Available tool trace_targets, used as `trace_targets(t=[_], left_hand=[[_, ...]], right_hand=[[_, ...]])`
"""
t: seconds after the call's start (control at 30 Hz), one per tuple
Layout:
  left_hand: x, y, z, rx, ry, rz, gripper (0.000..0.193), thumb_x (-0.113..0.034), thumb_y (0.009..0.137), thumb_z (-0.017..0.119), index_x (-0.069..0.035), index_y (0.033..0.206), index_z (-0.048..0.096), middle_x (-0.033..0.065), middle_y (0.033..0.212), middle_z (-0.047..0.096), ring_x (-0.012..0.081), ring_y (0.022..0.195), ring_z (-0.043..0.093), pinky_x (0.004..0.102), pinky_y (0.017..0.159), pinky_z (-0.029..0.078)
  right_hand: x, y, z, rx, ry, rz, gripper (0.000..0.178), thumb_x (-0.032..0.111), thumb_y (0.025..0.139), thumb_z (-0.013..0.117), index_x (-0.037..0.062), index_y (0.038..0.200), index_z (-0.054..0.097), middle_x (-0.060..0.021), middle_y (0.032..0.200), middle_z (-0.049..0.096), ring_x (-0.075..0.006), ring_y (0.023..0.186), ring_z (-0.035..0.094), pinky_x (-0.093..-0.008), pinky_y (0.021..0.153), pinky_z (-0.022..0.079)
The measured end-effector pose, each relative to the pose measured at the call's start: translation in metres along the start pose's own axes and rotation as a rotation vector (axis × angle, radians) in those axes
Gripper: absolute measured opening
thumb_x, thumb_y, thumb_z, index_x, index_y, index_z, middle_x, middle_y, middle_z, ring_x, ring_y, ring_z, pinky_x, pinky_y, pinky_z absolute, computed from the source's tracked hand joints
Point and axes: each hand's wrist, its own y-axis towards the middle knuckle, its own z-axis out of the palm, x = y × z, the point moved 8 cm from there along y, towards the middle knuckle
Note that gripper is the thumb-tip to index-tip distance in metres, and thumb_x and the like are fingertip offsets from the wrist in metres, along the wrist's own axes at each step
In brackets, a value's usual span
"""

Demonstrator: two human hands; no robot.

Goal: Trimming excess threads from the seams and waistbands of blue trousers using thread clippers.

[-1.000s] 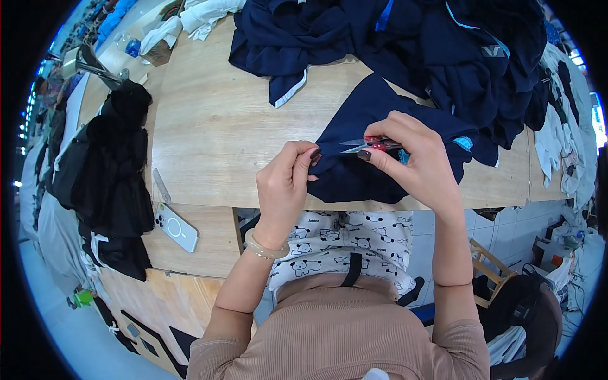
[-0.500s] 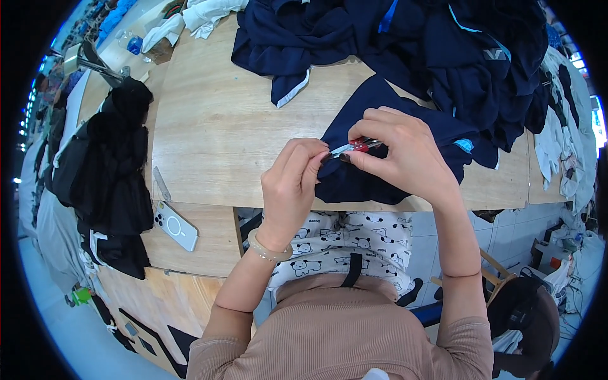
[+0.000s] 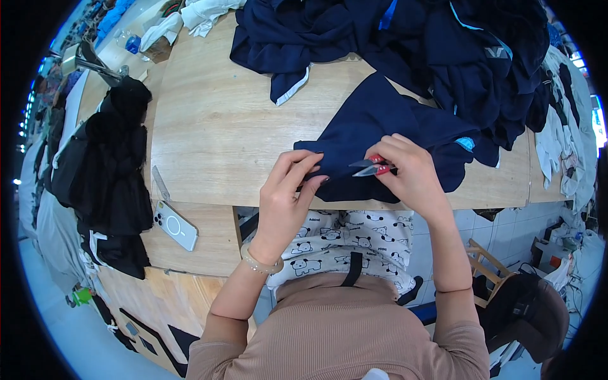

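A dark navy garment (image 3: pixel 392 120) lies at the table's front edge, with a light-blue patch (image 3: pixel 465 144) on its right side. At its left end, my left hand (image 3: pixel 288 180) has its fingers curled on the cloth, and a small corner of fabric shows beyond the knuckles. My right hand (image 3: pixel 408 168) is closed around thread snips (image 3: pixel 372 166) with red grips. The snips' two blades are spread apart and point left, over the navy cloth and away from my left fingers.
A large heap of navy garments (image 3: pixel 392 44) covers the far side of the wooden table (image 3: pixel 215 126). Black garments (image 3: pixel 111 177) hang over the left side. A silver phone (image 3: pixel 177 226) and a metal ruler (image 3: pixel 161 183) lie at the front left. A chair (image 3: pixel 525 310) stands lower right.
The snips have moved right, away from my left fingers, and their blades show apart. My left fingers have loosened and shifted slightly down; the garment's left end now spreads flatter.
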Motion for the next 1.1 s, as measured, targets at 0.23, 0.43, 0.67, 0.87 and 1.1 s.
trace_targets(t=[0.23,0.43,0.67,0.87,1.1], left_hand=[[0.001,-0.01,0.007,0.039,0.097,0.017,0.026,0.007,0.075,0.071,0.001,0.099,0.067,0.0078,0.102,0.061,0.0162,0.085,0.062,0.0259,0.068,0.055],[0.004,-0.01,0.003,-0.061,-0.047,-0.042,0.011,0.005,0.082,0.066,0.001,0.091,0.065,0.0073,0.082,0.063,0.0151,0.068,0.062,0.0248,0.06,0.049],[0.015,-0.015,0.003,-0.075,-0.098,-0.157,0.006,0.001,0.086,0.063,0.001,0.092,0.064,0.0085,0.08,0.065,0.0115,0.063,0.061,0.0223,0.058,0.048],[0.017,-0.014,0.003,-0.087,-0.086,-0.148,0.007,-0.002,0.088,0.062,0.001,0.094,0.065,0.0095,0.076,0.066,0.0115,0.06,0.062,0.0227,0.056,0.048],[0.006,-0.011,-0.003,-0.079,-0.081,-0.084,0.021,0.006,0.084,0.064,0.001,0.104,0.061,0.0104,0.099,0.065,0.0131,0.083,0.063,0.0228,0.067,0.051]], right_hand=[[0.0,-0.009,0.002,-0.059,0.046,0.024,0.019,0.001,0.067,0.067,0.0047,0.084,0.06,-0.0055,0.076,0.055,-0.0233,0.075,0.054,-0.0332,0.062,0.045],[0.0,-0.014,0.004,-0.028,-0.007,0.041,0.017,0.004,0.071,0.07,0.0042,0.084,0.059,-0.0051,0.078,0.057,-0.0225,0.075,0.055,-0.0339,0.063,0.045],[-0.009,-0.005,0.006,0.13,0.366,0.27,0.022,0.017,0.079,0.073,0.0021,0.088,0.06,-0.0033,0.068,0.051,-0.0133,0.06,0.047,-0.0259,0.056,0.039],[0.005,0.018,-0.006,0.123,0.159,0.074,0.025,0.025,0.08,0.072,0.0021,0.081,0.063,-0.0045,0.064,0.056,-0.0129,0.056,0.049,-0.0246,0.053,0.038],[0.005,0.015,-0.003,0.064,0.179,0.086,0.025,0.026,0.08,0.071,0.0032,0.081,0.062,-0.0054,0.069,0.059,-0.0159,0.06,0.054,-0.0269,0.054,0.04]])
